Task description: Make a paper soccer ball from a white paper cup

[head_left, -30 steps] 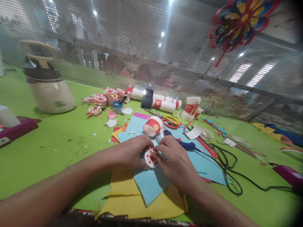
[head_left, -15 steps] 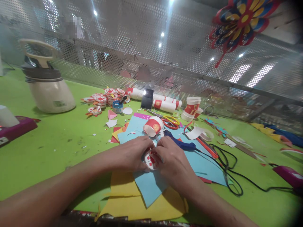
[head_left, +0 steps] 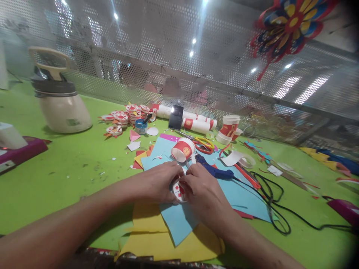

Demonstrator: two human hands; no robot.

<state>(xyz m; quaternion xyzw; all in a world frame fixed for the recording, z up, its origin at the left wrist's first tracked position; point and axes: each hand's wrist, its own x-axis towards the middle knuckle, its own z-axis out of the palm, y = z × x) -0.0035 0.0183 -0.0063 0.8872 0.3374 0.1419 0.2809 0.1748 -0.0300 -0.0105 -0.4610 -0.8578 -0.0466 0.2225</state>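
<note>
A small round white paper piece with red patches [head_left: 177, 189] sits between my two hands, over the blue paper [head_left: 179, 226]. My left hand [head_left: 162, 182] curls round its left edge, thumb at the bottom and fingers at the top. From the other side my right hand [head_left: 202, 185] pinches at its surface, the fingertips pressed together; anything tiny in that pinch is hidden. Just beyond my fingers lies a cut red and white paper cup [head_left: 183, 150]. To the right of it rests a blue glue gun [head_left: 214, 168] with a black cord.
Scissors with yellow and red handles [head_left: 204, 145] lie behind the cup. Further back are stacked paper cups [head_left: 228, 129], a blue jar [head_left: 141, 127] and several red-spotted round paper crafts [head_left: 120, 117]. A large beige flask [head_left: 63, 110] stands at the left. Yellow sheets [head_left: 157, 244] overlap the front edge.
The whole view has shifted slightly, so things appear a little further right. Both hands keep nearly the same hold on the round paper piece, with only small finger movement.
</note>
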